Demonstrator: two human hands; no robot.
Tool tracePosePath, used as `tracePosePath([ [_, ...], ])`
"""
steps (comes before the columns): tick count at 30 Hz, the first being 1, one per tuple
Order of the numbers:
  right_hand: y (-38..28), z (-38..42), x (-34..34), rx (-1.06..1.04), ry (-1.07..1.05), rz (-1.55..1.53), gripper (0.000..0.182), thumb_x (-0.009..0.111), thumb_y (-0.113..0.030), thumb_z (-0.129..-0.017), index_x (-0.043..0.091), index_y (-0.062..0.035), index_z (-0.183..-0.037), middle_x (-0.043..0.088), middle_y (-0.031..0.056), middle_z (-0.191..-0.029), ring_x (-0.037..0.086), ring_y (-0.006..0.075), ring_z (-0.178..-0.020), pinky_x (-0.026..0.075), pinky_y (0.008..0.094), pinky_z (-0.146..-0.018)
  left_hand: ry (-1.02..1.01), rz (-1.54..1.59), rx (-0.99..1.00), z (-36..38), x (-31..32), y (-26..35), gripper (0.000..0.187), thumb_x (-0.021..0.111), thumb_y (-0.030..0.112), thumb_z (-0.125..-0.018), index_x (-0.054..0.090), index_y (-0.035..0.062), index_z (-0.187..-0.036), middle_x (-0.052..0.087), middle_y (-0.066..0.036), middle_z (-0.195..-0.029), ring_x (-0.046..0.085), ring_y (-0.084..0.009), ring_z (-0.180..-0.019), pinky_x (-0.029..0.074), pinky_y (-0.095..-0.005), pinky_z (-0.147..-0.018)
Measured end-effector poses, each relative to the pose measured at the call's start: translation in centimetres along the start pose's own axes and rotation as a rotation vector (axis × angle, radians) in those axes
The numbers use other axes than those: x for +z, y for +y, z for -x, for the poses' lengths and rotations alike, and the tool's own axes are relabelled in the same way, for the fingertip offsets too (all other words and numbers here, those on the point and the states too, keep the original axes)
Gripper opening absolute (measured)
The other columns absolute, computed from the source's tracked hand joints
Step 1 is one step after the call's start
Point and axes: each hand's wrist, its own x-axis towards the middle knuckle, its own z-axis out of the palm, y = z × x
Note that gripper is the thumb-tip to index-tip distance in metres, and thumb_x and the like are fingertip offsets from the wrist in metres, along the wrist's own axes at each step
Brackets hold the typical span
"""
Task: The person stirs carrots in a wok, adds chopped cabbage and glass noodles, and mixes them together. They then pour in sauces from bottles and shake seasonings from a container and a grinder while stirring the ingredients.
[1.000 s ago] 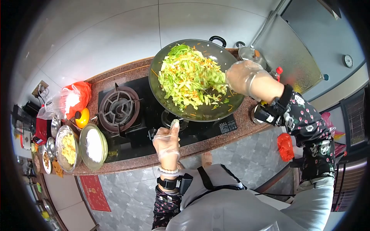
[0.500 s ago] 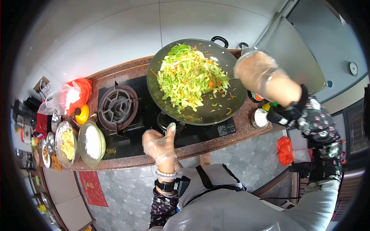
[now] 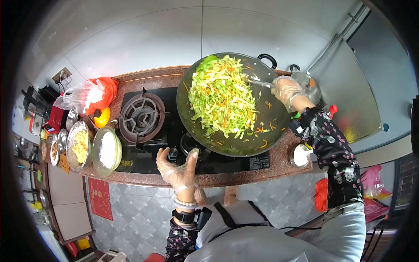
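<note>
My right hand (image 3: 286, 91), in a clear plastic glove, is closed round the handle of a metal utensil (image 3: 260, 83) at the right side of the wok. The utensil's far end is hidden in shredded green cabbage and carrot (image 3: 222, 96). The dark wok (image 3: 270, 137) sits on the right side of the black stove. My left hand (image 3: 178, 171), also gloved, hovers over the stove's front edge below the wok, fingers apart and holding nothing.
An unused burner (image 3: 142, 117) is left of the wok. Farther left are a bowl of white powder (image 3: 107, 150), a bowl of yellow food (image 3: 80, 146) and a red bag (image 3: 100, 94). A white container (image 3: 300, 156) stands at the right, near a lid (image 3: 307, 87).
The view has shifted, so the stove and wok appear displaced. My right hand has moved back with the utensil, whose handle now shows clearly, and the cabbage is heaped farther left in the wok.
</note>
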Motion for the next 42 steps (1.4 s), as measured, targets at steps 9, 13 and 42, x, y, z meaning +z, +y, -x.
tracePosePath([
  [9, 3.2, 5.3, -10.7, -0.015, 0.044, 0.388, 0.023, 0.059, -0.020, -0.085, 0.068, -0.0129, -0.105, 0.069, 0.0151, -0.094, 0.067, 0.0312, -0.086, 0.053, 0.0398, -0.076, 0.027, 0.049, -0.066, 0.3, 0.4, -0.1, 0.071, 0.089, 0.018, -0.061, 0.050, -0.0018, -0.118, 0.048, -0.017, -0.124, 0.047, -0.0297, -0.114, 0.035, -0.0397, -0.102],
  [13, 5.2, -2.6, -8.2, 0.180, -0.015, 0.415, 0.021, 0.058, -0.021, -0.085, 0.070, -0.0147, -0.100, 0.068, 0.0164, -0.098, 0.066, 0.0322, -0.093, 0.052, 0.0405, -0.081, 0.059, 0.041, -0.096, 0.6, 0.5, -0.2, 0.074, 0.090, 0.016, -0.059, 0.050, -0.0017, -0.119, 0.048, -0.017, -0.125, 0.046, -0.0292, -0.117, 0.035, -0.0398, -0.103],
  [42, -8.7, 16.5, -9.1, -0.035, 0.162, 0.044, 0.028, 0.062, -0.012, -0.080, 0.068, -0.0169, -0.107, 0.060, 0.0155, -0.079, 0.061, 0.0327, -0.080, 0.050, 0.0433, -0.070, -0.113, 0.583, -0.500, -12.1, -17.9, -34.7, 0.018, 0.065, 0.004, -0.087, 0.056, -0.0026, -0.100, 0.067, -0.019, -0.106, 0.064, -0.0245, -0.100, 0.050, -0.0296, -0.088],
])
